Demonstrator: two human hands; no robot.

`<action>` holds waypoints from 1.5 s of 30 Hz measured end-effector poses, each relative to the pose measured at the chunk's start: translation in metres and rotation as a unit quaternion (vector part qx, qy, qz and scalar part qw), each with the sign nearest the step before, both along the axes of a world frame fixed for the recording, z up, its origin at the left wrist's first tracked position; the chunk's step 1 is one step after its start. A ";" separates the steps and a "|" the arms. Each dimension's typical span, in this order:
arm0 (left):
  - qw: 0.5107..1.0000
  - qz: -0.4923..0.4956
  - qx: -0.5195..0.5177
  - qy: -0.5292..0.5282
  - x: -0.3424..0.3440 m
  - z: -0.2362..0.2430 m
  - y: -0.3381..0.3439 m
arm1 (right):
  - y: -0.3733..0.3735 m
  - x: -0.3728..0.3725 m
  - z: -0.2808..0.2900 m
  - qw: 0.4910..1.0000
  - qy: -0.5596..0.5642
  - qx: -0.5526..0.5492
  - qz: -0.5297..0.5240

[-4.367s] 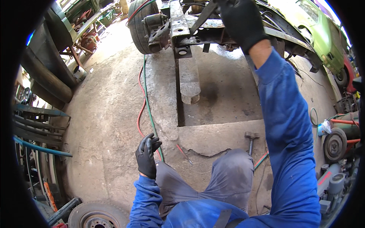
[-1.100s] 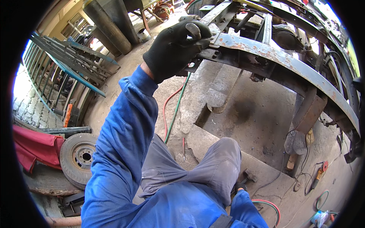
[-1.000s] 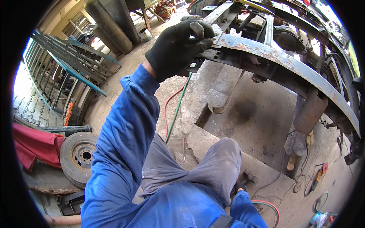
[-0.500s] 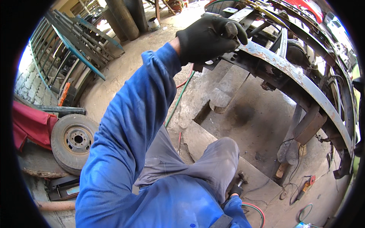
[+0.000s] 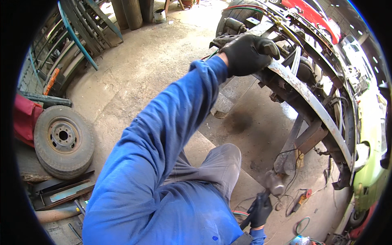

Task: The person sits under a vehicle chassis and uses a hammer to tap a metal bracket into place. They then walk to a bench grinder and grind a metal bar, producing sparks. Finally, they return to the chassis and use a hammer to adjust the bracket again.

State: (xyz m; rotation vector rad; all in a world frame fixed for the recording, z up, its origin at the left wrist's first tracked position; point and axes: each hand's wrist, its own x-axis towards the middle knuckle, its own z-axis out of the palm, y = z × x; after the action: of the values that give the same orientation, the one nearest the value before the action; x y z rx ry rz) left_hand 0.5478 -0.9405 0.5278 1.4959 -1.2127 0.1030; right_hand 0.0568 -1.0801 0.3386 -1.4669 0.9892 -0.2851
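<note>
The fingers of the left hand (image 5: 247, 56), in a black glove, are curled round a stout metal bar (image 5: 270, 49), whose blunt, rounded end sticks out by the thumb; the rest of the bar is hidden by the glove. That fist sits at the near end of a bare vehicle frame (image 5: 300, 83) – whether the bar touches the frame there cannot be told, as the hand covers the spot.

The fingers of the right hand (image 5: 260, 210), gloved in black too, are bent close together round the handle of a hammer (image 5: 275, 183). Its head, slightly blurred, points away from the person, low over the floor (image 5: 110, 98) and beyond the right knee. The two hands are well apart, the left one high up by the frame and the right one down beside the person's leg.

Just right of the hammer a yellow and black grinder (image 5: 300, 202) with a red part at its tip lies on the floor, a dark cord (image 5: 284, 195) near it. Red and green hoses drape over the tyre (image 5: 221, 24) at the frame's far side.

Farther out, a loose wheel (image 5: 64, 136) leans at the left, next to a red cloth (image 5: 25, 120). Beyond stand metal racks, tall cylinders (image 5: 131, 15) and a small bucket (image 5: 159, 16); at the right is a light green car (image 5: 367, 118).
</note>
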 end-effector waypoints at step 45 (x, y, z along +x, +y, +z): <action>0.979 0.189 -0.022 -0.069 -0.016 -0.020 -0.042 | 0.045 0.251 0.250 0.859 -0.343 -0.359 0.127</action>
State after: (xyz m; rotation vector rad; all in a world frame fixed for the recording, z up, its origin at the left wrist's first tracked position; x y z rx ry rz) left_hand 0.5319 -0.9829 0.5075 1.6877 -1.0131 0.4926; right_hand 0.3079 -1.0356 0.5889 -1.9243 0.0735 -0.9840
